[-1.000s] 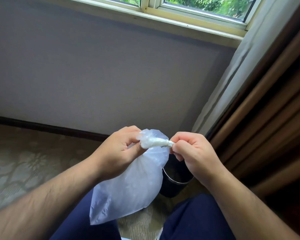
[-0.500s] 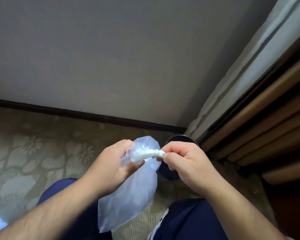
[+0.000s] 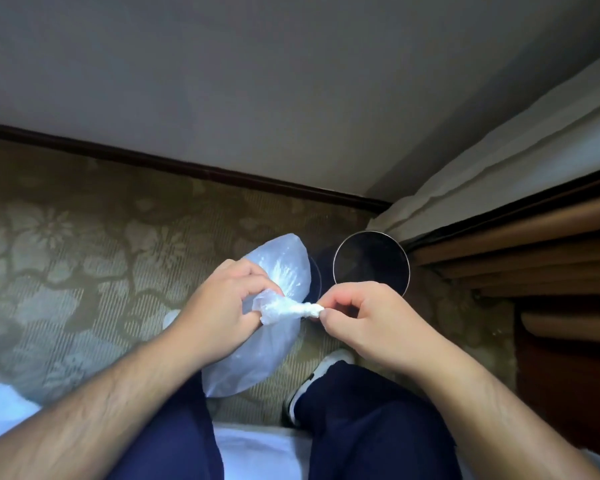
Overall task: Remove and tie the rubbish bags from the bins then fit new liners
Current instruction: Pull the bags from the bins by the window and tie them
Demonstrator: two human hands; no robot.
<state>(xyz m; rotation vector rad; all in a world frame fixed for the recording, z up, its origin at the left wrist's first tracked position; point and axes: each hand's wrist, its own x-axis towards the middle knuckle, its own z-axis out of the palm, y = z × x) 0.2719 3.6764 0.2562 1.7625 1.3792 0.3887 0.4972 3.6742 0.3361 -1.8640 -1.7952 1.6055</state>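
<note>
A translucent white rubbish bag (image 3: 257,351) hangs between my hands above the carpet, its neck twisted into a tight white rope (image 3: 291,310). My left hand (image 3: 219,313) grips the bag just below the twist. My right hand (image 3: 364,323) pinches the end of the twisted neck between thumb and fingers. Just beyond my hands stands a small round dark bin (image 3: 371,265) with a thin metal rim, its inside dark with no liner visible.
Floral beige carpet (image 3: 70,265) covers the floor up to a dark skirting board (image 3: 187,168) and grey wall. A pale curtain (image 3: 499,168) and brown drapes (image 3: 534,251) hang right of the bin. My dark-trousered legs and one shoe (image 3: 316,379) are below. White material lies at bottom left (image 3: 0,410).
The view has tilted down from the window to the floor, bringing the whole bin opening into sight. Both hands keep their hold on the twisted bag neck.
</note>
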